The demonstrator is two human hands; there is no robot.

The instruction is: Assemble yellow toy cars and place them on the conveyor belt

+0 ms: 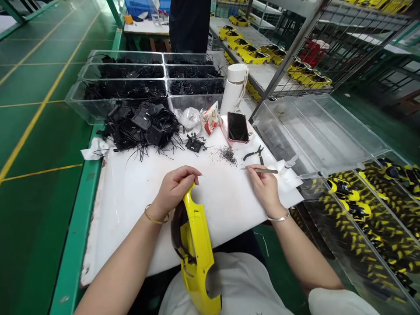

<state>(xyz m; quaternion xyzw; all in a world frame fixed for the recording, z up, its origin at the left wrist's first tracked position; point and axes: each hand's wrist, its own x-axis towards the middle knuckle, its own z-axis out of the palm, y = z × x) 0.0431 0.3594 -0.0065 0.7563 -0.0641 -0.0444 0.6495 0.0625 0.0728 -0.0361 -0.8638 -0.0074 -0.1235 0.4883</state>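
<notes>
My left hand [177, 186] is closed on the end of a yellow toy car body [199, 236], which stands on its side over the table's front edge and my lap. Metal tweezers [266, 171] are pinched in my right hand [264, 186], their tips pointing left near a scattered pile of tiny black pieces [228, 155]. Yellow-and-black pliers [255, 154] lie just beyond that hand. A small black part [195, 143] rests to the left of the pile.
A heap of black parts [141, 122] and clear bins [118, 103] fill the back left. A phone [238, 127], snack packet [210, 118] and white bottle [233, 87] stand behind the pile. Clear trays [321, 131] and bins of yellow cars [357, 210] are right. A person [189, 26] stands beyond.
</notes>
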